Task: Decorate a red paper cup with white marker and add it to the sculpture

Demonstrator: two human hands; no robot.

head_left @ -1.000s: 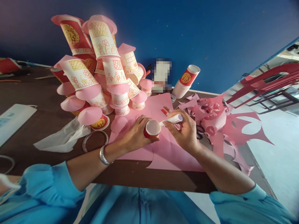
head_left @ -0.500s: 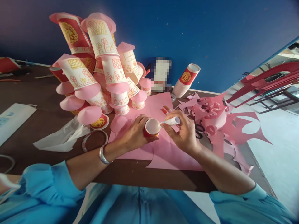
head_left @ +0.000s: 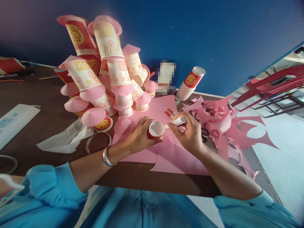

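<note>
My left hand (head_left: 140,134) is wrapped round a short red paper cup (head_left: 156,129), its pale round face turned up toward me. Pinched in my right hand (head_left: 188,133) is a white glue-like tube (head_left: 178,122), its tip just right of the cup's rim. Both hands are over pink paper sheets (head_left: 175,158). Two red and orange pens (head_left: 169,114) lie behind the tube. A flat pink paper piece (head_left: 122,126) rests left of my left hand.
Decorated cup towers with pink roofs (head_left: 116,71) stand back left. Stacked cups (head_left: 186,91), black scissors (head_left: 204,134) and pink scraps (head_left: 220,123) are at right. A tape roll (head_left: 98,134), tissue (head_left: 64,139) and white bag (head_left: 16,123) lie left.
The tube's tip has moved from the cup's rim to slightly right of it. The cup has shifted slightly right in view, along with the surroundings.
</note>
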